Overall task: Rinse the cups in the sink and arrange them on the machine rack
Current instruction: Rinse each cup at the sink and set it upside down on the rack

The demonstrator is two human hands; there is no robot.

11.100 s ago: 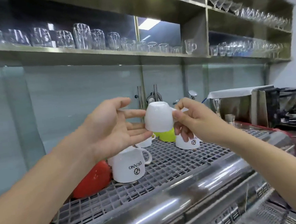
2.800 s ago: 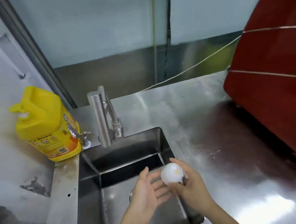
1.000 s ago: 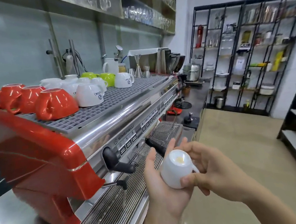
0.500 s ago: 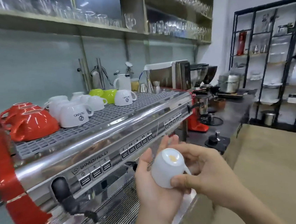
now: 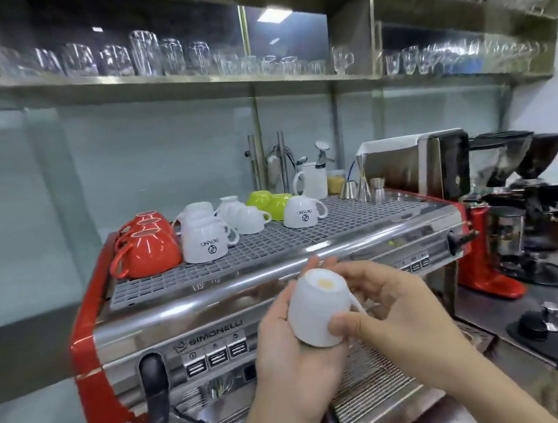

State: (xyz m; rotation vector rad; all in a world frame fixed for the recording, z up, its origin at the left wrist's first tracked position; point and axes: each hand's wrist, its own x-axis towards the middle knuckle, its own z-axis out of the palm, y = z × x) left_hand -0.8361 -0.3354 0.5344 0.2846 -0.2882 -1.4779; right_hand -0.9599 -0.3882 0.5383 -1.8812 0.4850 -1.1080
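Note:
A small white cup (image 5: pixel 315 310) is held upside down in front of the espresso machine, its base with a yellowish spot facing up. My left hand (image 5: pixel 293 361) cradles the cup from below and the left, fingers curled behind it. My right hand (image 5: pixel 384 307) pinches it at the handle side, thumb on the lower wall. The grey grid rack (image 5: pixel 357 215) on top of the machine carries inverted cups: red cups (image 5: pixel 144 249) at the left, white cups (image 5: pixel 205 239) beside them, green cups (image 5: pixel 269 202) behind, one white logo cup (image 5: pixel 302 212) further right.
The red and steel espresso machine (image 5: pixel 212 308) fills the middle, with a black portafilter handle (image 5: pixel 155 389) low at the left. Metal jiggers (image 5: pixel 361 185) and a white pitcher (image 5: pixel 312 180) stand at the rack's back. Grinders (image 5: pixel 515 179) are at the right. Shelves of glasses (image 5: pixel 151 56) hang above.
My view has swung left to face the machine squarely, and the rack sits nearer. Both hands still hold the inverted cup, raised a little closer to the machine's front.

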